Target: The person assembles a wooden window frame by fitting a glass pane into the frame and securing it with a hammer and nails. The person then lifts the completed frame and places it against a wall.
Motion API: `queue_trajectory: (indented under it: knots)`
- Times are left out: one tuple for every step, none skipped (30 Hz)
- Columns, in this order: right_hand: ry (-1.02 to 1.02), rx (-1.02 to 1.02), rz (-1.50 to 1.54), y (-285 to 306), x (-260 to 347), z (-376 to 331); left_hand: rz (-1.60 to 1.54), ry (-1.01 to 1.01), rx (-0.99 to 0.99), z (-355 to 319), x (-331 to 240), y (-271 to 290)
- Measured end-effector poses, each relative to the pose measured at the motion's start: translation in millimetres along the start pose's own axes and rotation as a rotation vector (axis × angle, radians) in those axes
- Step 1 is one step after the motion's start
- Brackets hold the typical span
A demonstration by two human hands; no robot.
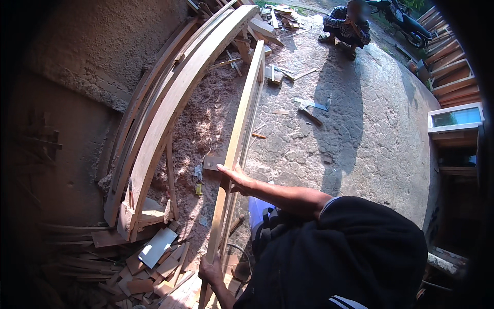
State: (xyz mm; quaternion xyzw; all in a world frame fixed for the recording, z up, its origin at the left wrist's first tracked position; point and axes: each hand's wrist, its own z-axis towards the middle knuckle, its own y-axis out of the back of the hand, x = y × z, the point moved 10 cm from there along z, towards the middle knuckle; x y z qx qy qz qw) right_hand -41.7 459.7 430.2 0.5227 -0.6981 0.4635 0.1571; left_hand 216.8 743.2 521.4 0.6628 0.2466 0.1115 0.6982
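A long, narrow wooden frame [240,123] stands tilted in front of me, running from the lower edge toward the upper middle. My right hand [235,178] is closed around its near rail, about midway along, with the thumb over the top. Lower down, my left hand [212,269] grips the same rail near the bottom of the view; part of its fingers is hidden behind the wood. Beside my right hand, a flat brown wooden block [212,162] lies past the rail. A small yellow item [198,189] is on the ground near it.
Large curved wooden beams [170,103] lean along the wall at left. Offcuts [167,268] are heaped at lower left. A metal square [315,104] and an orange pencil [259,136] lie on the cracked ground. A person [347,26] crouches at the far side, near a motorcycle [406,23].
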Motion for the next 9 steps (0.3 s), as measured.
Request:
queue_trajectory:
  knots:
    - [0.014, 0.065, 0.014, 0.3, 10.1, 13.3, -0.032, -0.048, -0.033, 9.8, -12.3, -1.5]
    - [-0.011, 0.075, 0.004, 5.8, 15.3, 27.7, -0.019, -0.036, 0.001, 22.6, -18.2, -12.1]
    - [-0.037, 0.087, -0.007, 11.1, 19.4, 43.2, -0.016, -0.053, 0.003, 38.8, -26.6, -22.6]
    - [-0.070, 0.093, -0.019, 17.1, 22.6, 59.0, -0.030, -0.071, 0.001, 52.4, -34.2, -32.2]
    - [-0.100, 0.101, -0.038, 24.4, 27.2, 74.8, 0.043, -0.036, 0.022, 66.1, -37.2, -46.5]
    - [-0.122, 0.104, -0.040, 29.8, 33.1, 91.0, -0.048, -0.038, 0.043, 80.6, -43.6, -59.8]
    - [-0.152, 0.096, -0.046, 35.8, 39.3, 107.5, -0.155, -0.059, 0.046, 96.6, -51.4, -71.4]
    - [-0.224, 0.029, -0.072, 47.6, 42.3, 123.4, -0.262, -0.039, 0.080, 113.3, -56.2, -86.8]
    - [-0.166, 0.083, -0.061, 50.8, 56.9, 135.4, -0.210, -0.051, 0.090, 129.0, -64.1, -100.1]
